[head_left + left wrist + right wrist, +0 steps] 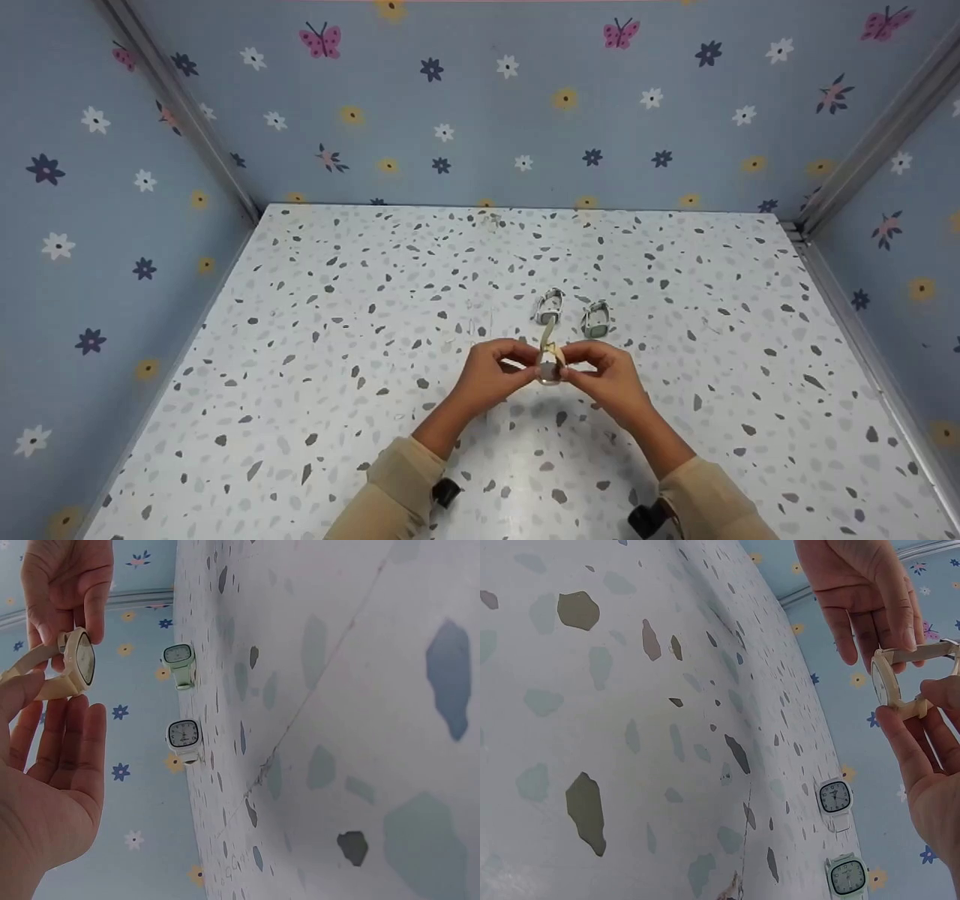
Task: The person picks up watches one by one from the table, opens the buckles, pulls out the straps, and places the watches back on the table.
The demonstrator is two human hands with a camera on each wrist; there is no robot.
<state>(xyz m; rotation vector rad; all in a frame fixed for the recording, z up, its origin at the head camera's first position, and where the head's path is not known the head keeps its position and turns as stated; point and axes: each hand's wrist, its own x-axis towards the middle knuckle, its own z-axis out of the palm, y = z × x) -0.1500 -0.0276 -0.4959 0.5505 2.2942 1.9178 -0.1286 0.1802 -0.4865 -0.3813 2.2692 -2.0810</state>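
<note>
Both hands hold a cream wristwatch (550, 367) above the table, its strap looped back behind the case. My left hand (491, 375) pinches it from the left, thumb and fingertips at the case and strap. From the other side, my right hand (609, 375) grips it between thumb and fingers. The watch face (85, 658) points away from the palms in the left wrist view. Beyond the hands stand two more watches: a white wristwatch (184, 733) on the left and a pale green wristwatch (178, 655) on the right.
The white speckled table (337, 360) lies under the hands. Blue flowered panels (495, 105) rise at its back and both sides, with metal posts (180, 105) at the corners. Dark devices (446, 493) are worn at the wrists, below the sleeves.
</note>
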